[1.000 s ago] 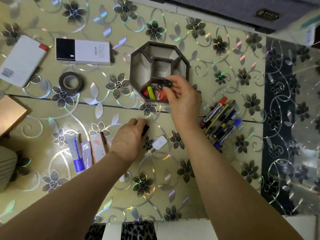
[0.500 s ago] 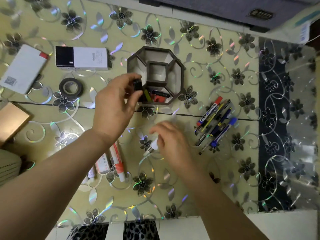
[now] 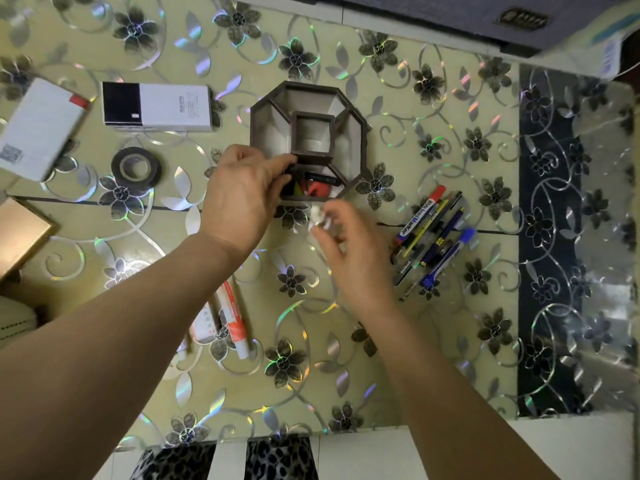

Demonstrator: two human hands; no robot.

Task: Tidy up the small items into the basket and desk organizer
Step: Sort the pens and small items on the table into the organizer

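Desk [image 3: 398, 341] under glossy floral cover, dark band at right | octagonal organizer [image 3: 360, 133] at centre, small items in its near compartment | left hand [image 3: 239, 199] pinches small dark item at that compartment's edge | right hand [image 3: 349, 251] grasps small white item just before organizer | pens [image 3: 433, 237] piled right | tape roll [image 3: 136, 168], boxes [image 3: 157, 105] left

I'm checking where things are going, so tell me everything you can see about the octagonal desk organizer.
The desk organizer is a dark brown octagonal tray, wood-like, with pale inner walls. A square centre cell is ringed by outer compartments split by diagonal dividers. It sits flat on the floral table cover. The near compartment holds red, yellow and black small items; the others look empty. The left hand has its fingers at the near-left rim, seemingly on a small dark item.
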